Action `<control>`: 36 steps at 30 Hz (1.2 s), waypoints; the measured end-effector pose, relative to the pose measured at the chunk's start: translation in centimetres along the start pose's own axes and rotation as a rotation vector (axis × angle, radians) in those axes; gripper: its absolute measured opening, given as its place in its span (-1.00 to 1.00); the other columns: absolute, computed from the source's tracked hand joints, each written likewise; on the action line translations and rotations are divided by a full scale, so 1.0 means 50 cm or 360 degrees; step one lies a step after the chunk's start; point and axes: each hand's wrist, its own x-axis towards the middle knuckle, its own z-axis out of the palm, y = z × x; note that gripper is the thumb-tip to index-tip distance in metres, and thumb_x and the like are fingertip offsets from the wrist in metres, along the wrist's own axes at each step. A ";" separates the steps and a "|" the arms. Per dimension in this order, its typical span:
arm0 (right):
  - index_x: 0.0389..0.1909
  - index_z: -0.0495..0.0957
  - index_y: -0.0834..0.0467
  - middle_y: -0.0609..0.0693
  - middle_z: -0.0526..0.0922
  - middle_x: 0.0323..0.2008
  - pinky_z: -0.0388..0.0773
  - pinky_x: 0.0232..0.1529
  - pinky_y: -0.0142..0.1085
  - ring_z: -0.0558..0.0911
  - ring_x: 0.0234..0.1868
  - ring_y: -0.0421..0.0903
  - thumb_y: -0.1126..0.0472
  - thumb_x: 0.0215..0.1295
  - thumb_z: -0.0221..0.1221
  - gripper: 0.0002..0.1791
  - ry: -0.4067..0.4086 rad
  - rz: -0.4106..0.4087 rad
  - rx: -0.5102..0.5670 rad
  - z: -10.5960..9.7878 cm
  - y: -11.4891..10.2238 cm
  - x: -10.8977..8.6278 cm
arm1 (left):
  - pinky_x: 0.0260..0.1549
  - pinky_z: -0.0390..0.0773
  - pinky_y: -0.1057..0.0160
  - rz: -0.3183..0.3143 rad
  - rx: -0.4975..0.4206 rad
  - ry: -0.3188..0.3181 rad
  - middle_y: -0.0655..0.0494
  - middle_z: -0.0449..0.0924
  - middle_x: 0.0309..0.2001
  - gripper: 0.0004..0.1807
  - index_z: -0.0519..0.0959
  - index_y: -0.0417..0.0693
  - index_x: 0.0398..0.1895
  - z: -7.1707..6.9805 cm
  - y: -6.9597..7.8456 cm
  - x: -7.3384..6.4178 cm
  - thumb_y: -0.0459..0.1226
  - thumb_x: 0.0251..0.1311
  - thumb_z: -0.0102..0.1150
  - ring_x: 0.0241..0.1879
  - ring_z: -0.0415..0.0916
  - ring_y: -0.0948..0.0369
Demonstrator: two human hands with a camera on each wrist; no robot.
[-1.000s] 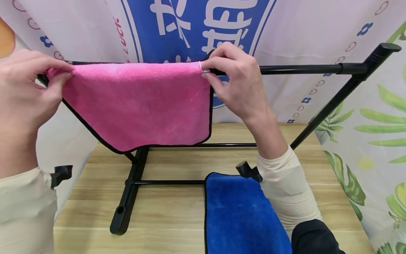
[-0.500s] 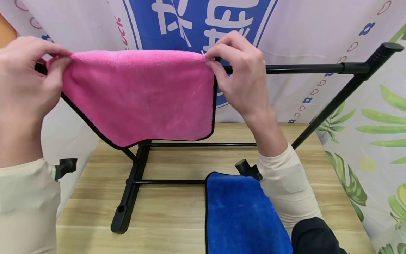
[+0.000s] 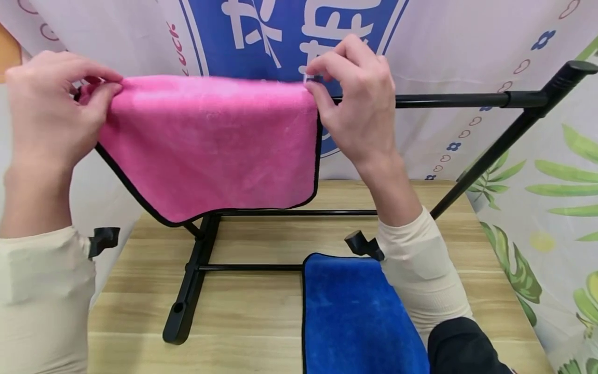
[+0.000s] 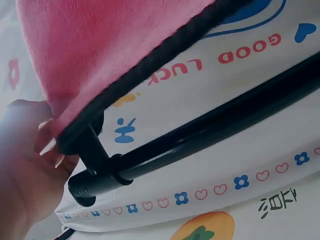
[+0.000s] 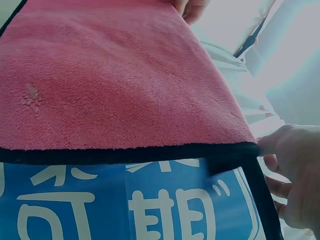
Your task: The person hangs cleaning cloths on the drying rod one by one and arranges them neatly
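Where the left hand (image 3: 60, 104) grips: thumb and fingers pinched together on the pink towel (image 3: 210, 145), upper left corner. Left wrist view puts the rail's capped end just beside. Possible snag there, if the edge catches on the joint.
Pink towel: held up between both hands, front panel hanging in front of the black rail (image 3: 444, 101), top edge above it in the head view. Whether any cloth bears on the rail, cannot tell. Lower left corner hangs lowest; uneven lift could leave it lopsided, and too much weight on one side could slide it off.
Right hand (image 3: 359, 98): thumb and finger clamped at the upper right corner, by a small white tag. Narrow hold; a hard pull could slip it loose.
Blue towel (image 3: 355, 317): flat on the wooden table (image 3: 243, 322), partly behind the right sleeve (image 3: 425, 270). Forearm dropping low could drag it askew.
Rail, far right: meets a slanted post (image 3: 490, 150); a sharp tug might shift the frame.
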 end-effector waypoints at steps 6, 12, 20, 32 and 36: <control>-0.29 0.75 0.28 0.14 0.71 -0.33 0.33 -0.10 -0.17 0.64 -0.18 0.06 0.24 0.42 0.27 -0.82 -0.0002 -0.0004 -0.0002 0.000 0.002 -0.004 | -0.23 0.14 0.58 -0.0079 0.0036 -0.0086 0.96 0.21 -0.43 -0.82 0.76 -0.33 -0.19 -0.014 -0.001 -0.005 -0.34 0.29 0.30 -0.35 0.15 0.75; -0.26 0.75 0.27 0.12 0.75 -0.29 0.29 -0.14 -0.18 0.63 -0.15 0.06 0.21 0.45 0.28 -0.81 -0.0048 -0.0004 0.0037 -0.001 0.005 -0.012 | -0.32 0.13 0.54 -0.0137 0.0056 -0.0203 0.92 0.23 -0.45 -0.78 0.77 -0.21 -0.26 -0.029 -0.012 -0.015 -0.21 0.33 0.29 -0.43 0.14 0.69; -0.19 0.75 0.23 0.10 0.74 -0.20 0.32 -0.07 -0.15 0.63 -0.06 0.03 0.16 0.37 0.36 -0.81 -0.0207 -0.0060 0.0122 -0.021 0.015 -0.025 | -0.17 0.22 0.64 0.0207 -0.0176 -0.0266 0.94 0.36 -0.26 -0.80 0.69 -0.46 -0.32 -0.045 -0.034 -0.022 -0.40 0.09 0.28 -0.20 0.29 0.73; -0.19 0.78 0.25 0.14 0.74 -0.27 0.34 -0.04 -0.15 0.61 -0.12 0.08 0.30 0.28 0.42 -0.87 -0.0195 -0.0091 0.0191 -0.024 0.022 -0.030 | 0.03 0.26 0.65 0.0229 -0.0140 -0.0245 1.03 0.33 -0.21 -0.91 0.68 -0.56 -0.32 -0.041 -0.033 -0.030 -0.68 0.13 0.23 -0.11 0.30 0.78; -0.21 0.79 0.26 0.14 0.76 -0.29 0.33 -0.07 -0.17 0.62 -0.14 0.09 0.31 0.31 0.39 -0.90 -0.0133 -0.0136 0.0216 -0.021 0.025 -0.030 | 0.10 0.27 0.64 0.0213 -0.0155 -0.0223 0.68 0.64 -0.19 -0.89 0.69 -0.55 -0.36 -0.039 -0.033 -0.027 -0.66 0.20 0.17 -0.10 0.33 0.81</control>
